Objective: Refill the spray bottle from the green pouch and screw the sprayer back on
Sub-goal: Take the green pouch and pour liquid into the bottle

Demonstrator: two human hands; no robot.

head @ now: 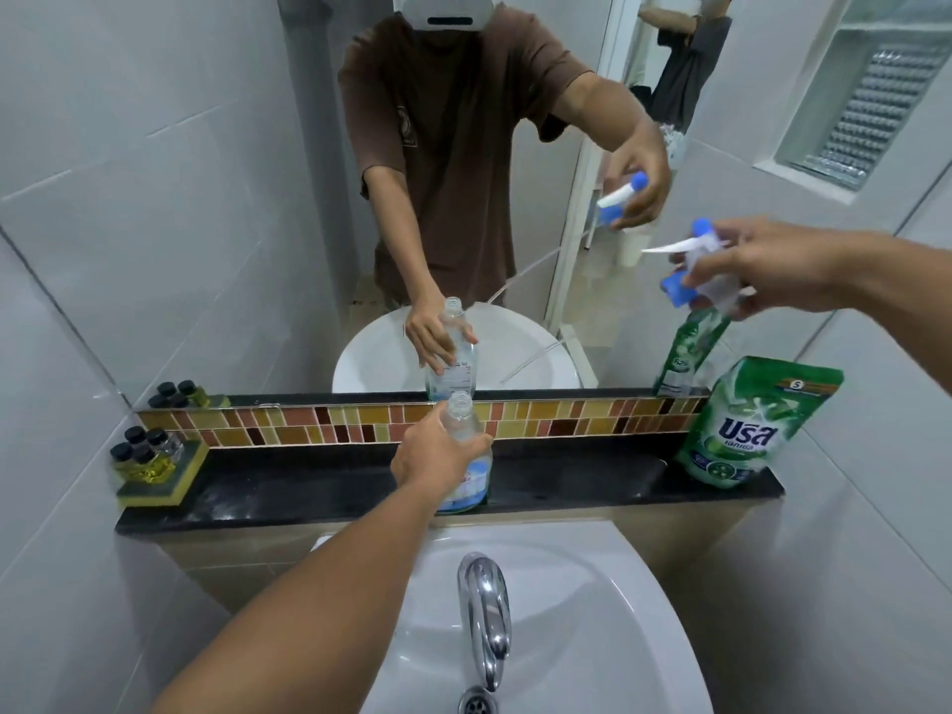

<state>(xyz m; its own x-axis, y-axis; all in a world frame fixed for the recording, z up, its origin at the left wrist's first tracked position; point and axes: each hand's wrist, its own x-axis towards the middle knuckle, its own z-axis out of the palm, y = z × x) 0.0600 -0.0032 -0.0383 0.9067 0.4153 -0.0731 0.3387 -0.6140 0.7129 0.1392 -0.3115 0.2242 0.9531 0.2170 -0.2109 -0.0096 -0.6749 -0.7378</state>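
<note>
A clear spray bottle (463,412) with an open neck stands upright on the black ledge (309,487) behind the sink. My left hand (438,453) is wrapped around its middle. My right hand (762,268) holds the white and blue sprayer head (693,255) up in the air at the right, well apart from the bottle, with its thin dip tube trailing down to the left. The green pouch (747,425) stands upright at the right end of the ledge, below my right hand. Nothing touches the pouch.
A mirror (257,198) above the tiled strip shows the person and both hands. Several small black-capped bottles (147,450) sit on a yellow sponge at the ledge's left end. The white sink (592,610) with a chrome tap (487,605) lies below.
</note>
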